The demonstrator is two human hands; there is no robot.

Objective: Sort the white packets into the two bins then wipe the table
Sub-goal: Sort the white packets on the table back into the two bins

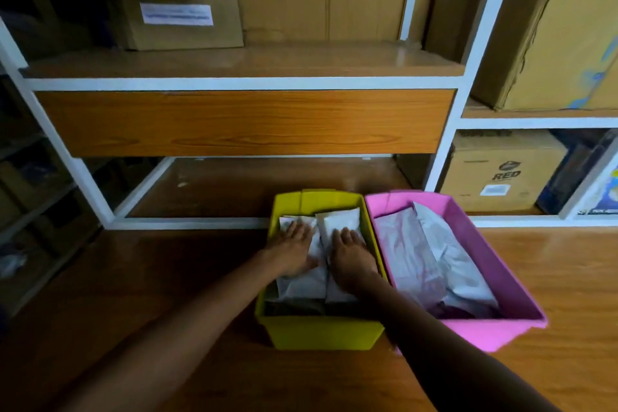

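Note:
A yellow bin [321,333] and a pink bin [481,333] stand side by side on the wooden table. White packets [339,221] lie in the yellow bin, and larger white packets [434,244] lie in the pink bin. My left hand [292,249] rests flat, fingers spread, on the left packet in the yellow bin. My right hand [351,252] lies flat on the packet beside it. Neither hand grips anything.
Behind the bins rises a white-framed shelf unit [240,84] with wooden boards. Cardboard boxes [182,18] sit on its upper shelf, and more boxes [501,170] fill the shelves at the right. Bare wooden table [133,311] extends left of the bins.

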